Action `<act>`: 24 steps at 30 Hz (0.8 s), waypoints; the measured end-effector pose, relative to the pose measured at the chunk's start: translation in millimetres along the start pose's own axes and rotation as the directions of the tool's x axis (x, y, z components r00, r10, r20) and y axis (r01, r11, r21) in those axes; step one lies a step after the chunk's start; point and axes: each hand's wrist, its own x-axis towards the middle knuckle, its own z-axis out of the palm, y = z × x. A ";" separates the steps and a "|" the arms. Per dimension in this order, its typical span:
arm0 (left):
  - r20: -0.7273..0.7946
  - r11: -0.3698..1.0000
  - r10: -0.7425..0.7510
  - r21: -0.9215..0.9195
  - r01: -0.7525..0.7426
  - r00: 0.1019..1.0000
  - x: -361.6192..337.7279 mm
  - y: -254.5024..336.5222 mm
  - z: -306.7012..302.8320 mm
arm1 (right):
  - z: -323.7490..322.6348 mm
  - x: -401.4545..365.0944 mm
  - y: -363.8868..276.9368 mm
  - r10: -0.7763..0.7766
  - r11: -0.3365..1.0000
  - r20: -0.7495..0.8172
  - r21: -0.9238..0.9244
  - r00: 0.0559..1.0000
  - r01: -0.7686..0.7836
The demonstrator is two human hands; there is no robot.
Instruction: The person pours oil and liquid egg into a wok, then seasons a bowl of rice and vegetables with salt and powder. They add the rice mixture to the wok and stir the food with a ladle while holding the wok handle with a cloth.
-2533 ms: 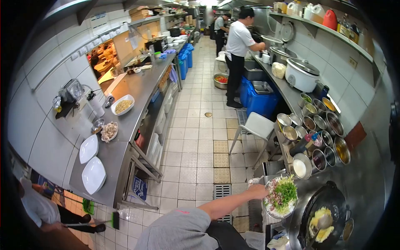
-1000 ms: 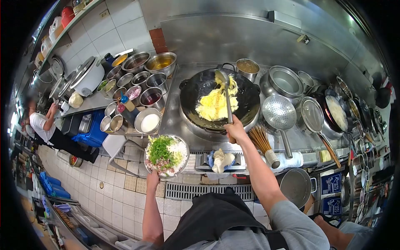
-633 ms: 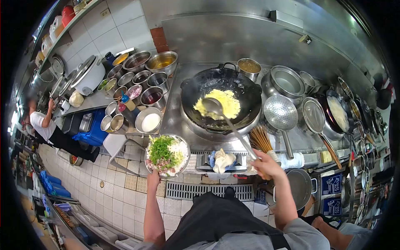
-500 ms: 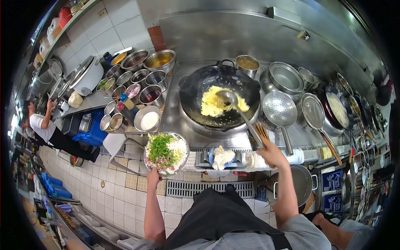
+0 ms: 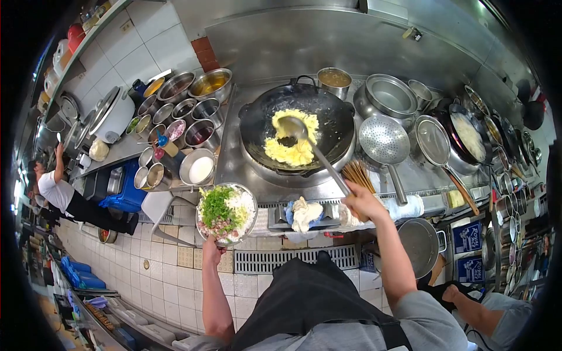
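My right hand [image 5: 363, 202] is wrapped round the handle of a metal ladle [image 5: 328, 165]. The ladle's bowl rests in yellow scrambled egg [image 5: 291, 153] inside a black wok [image 5: 333, 126] on the stove. My left hand [image 5: 212, 250] grips the near rim of a metal bowl [image 5: 254, 217], held out to the left in front of the stove. Chopped green onion [image 5: 218, 205], diced pink meat and white rice or similar white bits fill that bowl. Between the two hands, a crumpled cream cloth [image 5: 305, 214] lies at the stove's front edge.
Several metal pots of sauces and a squeeze bottle [image 5: 167, 144] crowd the left counter. Right of the wok are a perforated skimmer [image 5: 384, 140], a mesh strainer [image 5: 433, 140] and a bamboo brush [image 5: 358, 174]. A large pot [image 5: 418, 248] stands low right. Another person [image 5: 52, 187] stands far left.
The ladle's bowl has moved left across the wok and the egg is spread differently, with a dark gap beside the ladle. My left hand still holds the bowl. The view has shifted slightly.
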 end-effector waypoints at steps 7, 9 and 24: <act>-0.055 1.000 0.021 0.015 -0.020 0.998 -4.9 2.7 5.1 | 90.6 -39.7 7.4 -0.024 0.986 -0.249 0.156 0.968 0.065; -0.074 1.000 0.018 0.006 -0.018 0.997 -7.1 2.9 5.8 | 97.0 -69.0 -12.9 0.045 0.933 -0.057 0.359 0.997 -0.022; -0.011 0.998 -0.009 -0.069 0.008 1.000 11.2 -5.9 -12.4 | 101.7 -14.0 -5.7 0.053 0.957 -0.082 0.289 0.995 -0.027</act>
